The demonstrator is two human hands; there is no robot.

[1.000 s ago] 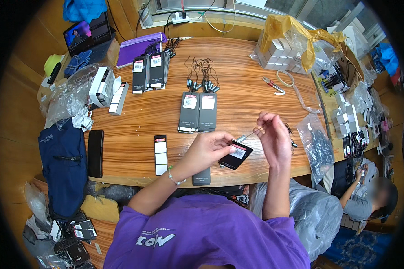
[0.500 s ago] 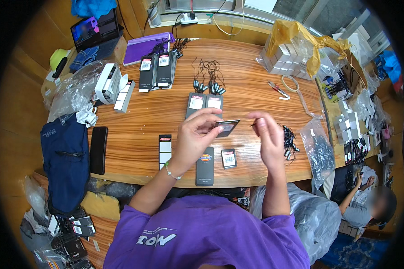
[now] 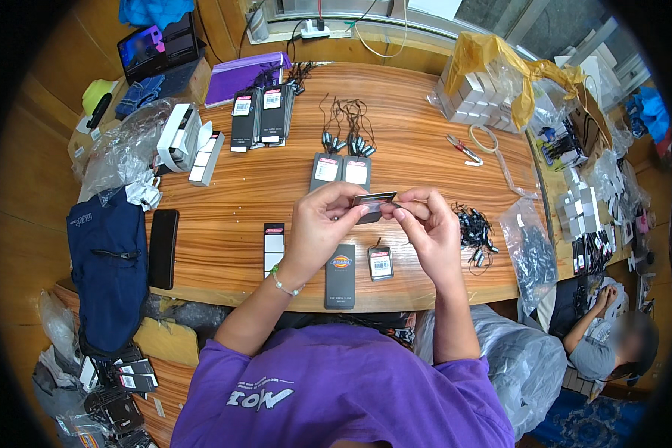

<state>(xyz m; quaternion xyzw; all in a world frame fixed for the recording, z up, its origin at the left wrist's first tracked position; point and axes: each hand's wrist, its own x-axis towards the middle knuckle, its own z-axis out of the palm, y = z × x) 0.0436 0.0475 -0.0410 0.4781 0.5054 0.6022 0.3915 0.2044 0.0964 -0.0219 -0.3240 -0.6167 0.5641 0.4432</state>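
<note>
1. My left hand (image 3: 317, 224) grips the dark card (image 3: 376, 199) at its left side, thumb on the near side and fingers behind.
2. My right hand (image 3: 431, 228) has its thumb and fingers pinched together at the card's right end; whether they grasp the card itself or a cord there, I cannot tell.
3. The card sits between my two sets of fingertips, raised off the counter (image 3: 216, 257) and tilted so that I see it nearly edge-on.
4. Below the card, nearer to me, a small labelled tag (image 3: 380, 263) lies flat in the gap between my forearms.
5. Just left of that tag lies a long grey card (image 3: 340, 287) with a coloured emblem.
6. Beyond my fingers are two grey card stacks (image 3: 326, 170), side by side, their cords stretching away from me.
7. A tangle of black cords (image 3: 478, 231) lies to the right of my right hand.
</note>
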